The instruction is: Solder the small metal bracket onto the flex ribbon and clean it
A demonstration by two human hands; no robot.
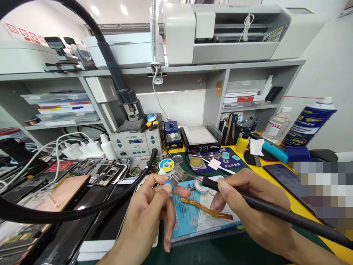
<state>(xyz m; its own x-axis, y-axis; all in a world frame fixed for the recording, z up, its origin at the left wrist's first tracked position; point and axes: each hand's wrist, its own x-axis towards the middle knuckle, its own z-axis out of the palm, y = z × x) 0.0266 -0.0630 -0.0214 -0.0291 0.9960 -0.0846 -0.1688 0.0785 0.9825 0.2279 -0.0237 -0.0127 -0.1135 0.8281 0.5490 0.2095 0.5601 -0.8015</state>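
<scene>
Between the thumb and fingers of my left hand point(150, 206) is a small silvery metal part point(178, 174) with a blue tab point(170, 184); its exact kind is unclear. My right hand point(252, 198) grips a soldering iron point(264, 207) by its black handle like a pen. The iron's tip points left and lies at the metal part; whether they touch I cannot tell. Below both hands lies a blue and white booklet point(183, 222). An orange flex cable point(206, 208) rests on it, and a small round container point(201, 185) stands near its back edge.
Phone parts point(102, 176) and a black hose point(121, 204) crowd the left. Behind stand a rework station point(135, 143), solder spool point(166, 165), open tin point(196, 163) and hot plate point(201, 138). To the right are a phone point(286, 186), clear bottle point(277, 125) and spray can point(309, 123).
</scene>
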